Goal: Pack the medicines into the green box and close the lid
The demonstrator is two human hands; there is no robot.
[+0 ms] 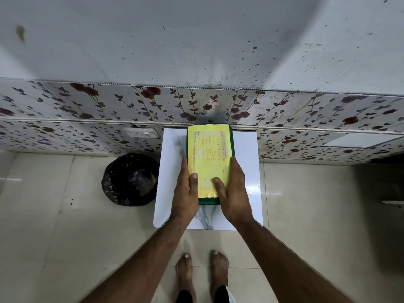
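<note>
Between the 2 hands, the green box point(208, 201) sits lid-down; left hand point(185, 193) and right hand point(231, 191) clasp its sides, thumbs on the lid point(208, 154); uneven pressing could leave 1 corner unlatched

One view only, from a head-worn wide-angle camera; no second view shares the scene. The camera looks steeply down and forward from standing height onto a small white marble-patterned tabletop point(244, 154), which sits at frame centre. Nearest the lens, below the tabletop in frame, are the wearer's two forearms and bare feet point(202, 272) on the pale glossy floor tiles point(65, 237). Beyond the tabletop, the floral-tiled wall band point(87, 106) and the speckled grey wall point(196, 40) fill the upper half. Left of the tabletop, a round bin lined with a black plastic bag point(130, 179) stands on the floor. Straight edges bow toward the frame borders, showing lens distortion.
</note>
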